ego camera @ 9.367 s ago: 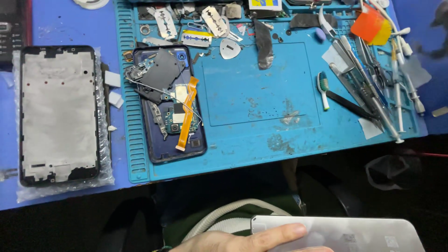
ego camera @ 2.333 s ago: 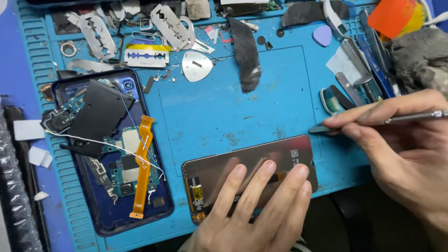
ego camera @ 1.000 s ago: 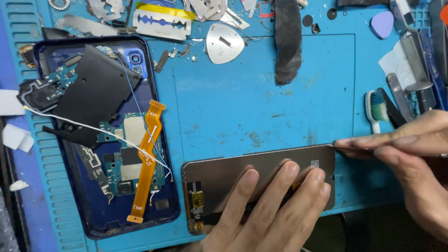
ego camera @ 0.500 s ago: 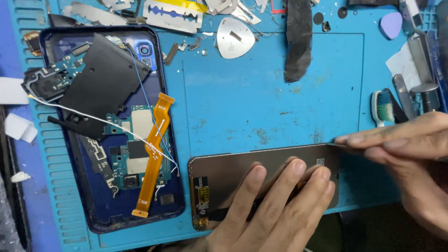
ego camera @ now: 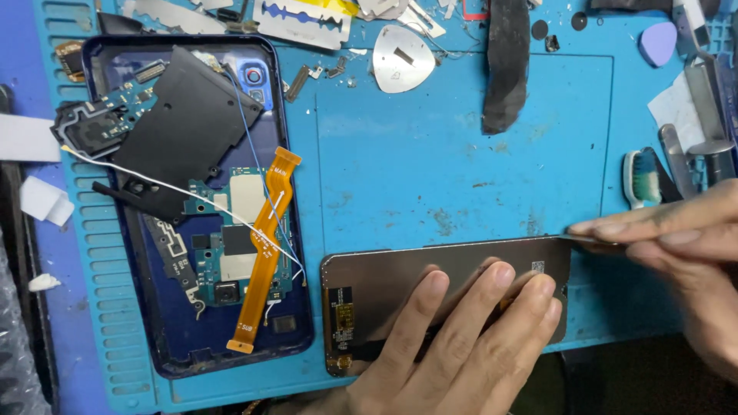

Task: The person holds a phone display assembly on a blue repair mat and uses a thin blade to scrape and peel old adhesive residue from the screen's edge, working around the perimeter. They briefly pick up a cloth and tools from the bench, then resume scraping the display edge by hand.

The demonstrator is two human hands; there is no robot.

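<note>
A brown phone display panel (ego camera: 384,280) lies face down at the near edge of the blue work mat (ego camera: 461,154). My left hand (ego camera: 453,346) presses flat on it, fingers spread toward the panel's right end. My right hand (ego camera: 676,253) comes in from the right and pinches a thin metal tool (ego camera: 596,240) whose tip touches the panel's upper right corner. To the left lies an opened dark blue phone back (ego camera: 196,215) with circuit boards, a black cover plate, an orange flex cable (ego camera: 265,246) and thin white and blue wires.
Razor blades (ego camera: 304,11), a metal pick (ego camera: 403,58), a black strip (ego camera: 503,65), a purple pick (ego camera: 657,42), a toothbrush (ego camera: 638,180) and tweezers line the mat's far and right edges. White paper scraps (ego camera: 42,200) lie on the left.
The view has drawn closer to the panel. My left hand stays pressed on it, and my right hand keeps the tool at the panel's upper right corner, shifted only slightly.
</note>
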